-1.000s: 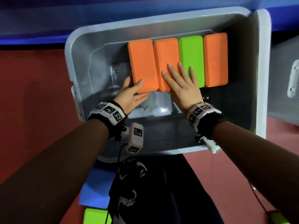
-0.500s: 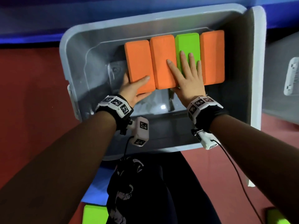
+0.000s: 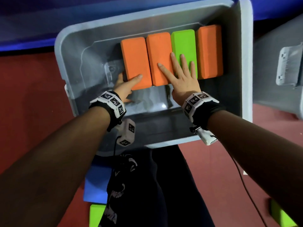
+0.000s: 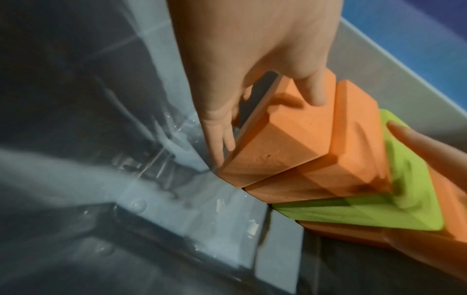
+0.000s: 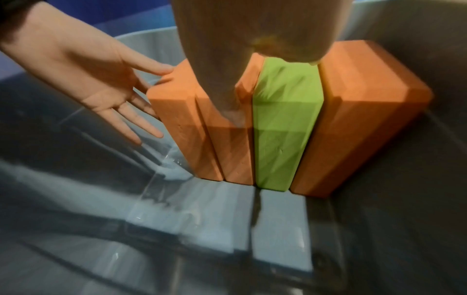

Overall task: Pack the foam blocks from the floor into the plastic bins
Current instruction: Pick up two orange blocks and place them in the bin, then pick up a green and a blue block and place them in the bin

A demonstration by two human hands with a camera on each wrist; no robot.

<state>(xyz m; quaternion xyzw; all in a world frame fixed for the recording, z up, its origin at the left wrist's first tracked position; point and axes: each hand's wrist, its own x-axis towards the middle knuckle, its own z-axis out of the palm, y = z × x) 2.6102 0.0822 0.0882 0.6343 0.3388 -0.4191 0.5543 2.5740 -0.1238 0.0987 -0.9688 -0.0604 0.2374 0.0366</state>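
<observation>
A grey plastic bin (image 3: 246, 63) holds a row of upright foam blocks against its far wall: orange (image 3: 134, 58), orange (image 3: 157, 49), green (image 3: 182, 43), orange (image 3: 209, 51). My left hand (image 3: 126, 86) is at the leftmost orange block (image 4: 278, 139), thumb on its top and straight fingers down its left side. In the right wrist view the left hand (image 5: 101, 79) shows an open palm. My right hand (image 3: 182, 76) lies flat with spread fingers on the tops of the second orange block and the green block (image 5: 283, 129).
The near half of the bin floor is bare. On the red floor by my legs lie a blue block (image 3: 95, 184) and a green block (image 3: 96, 215); another green block (image 3: 282, 215) is at lower right. A second grey bin (image 3: 282, 71) stands to the right.
My right hand has slid right and forward, from the second orange block onto the green one. The left hand stays at the leftmost orange block, thumb further onto its top.
</observation>
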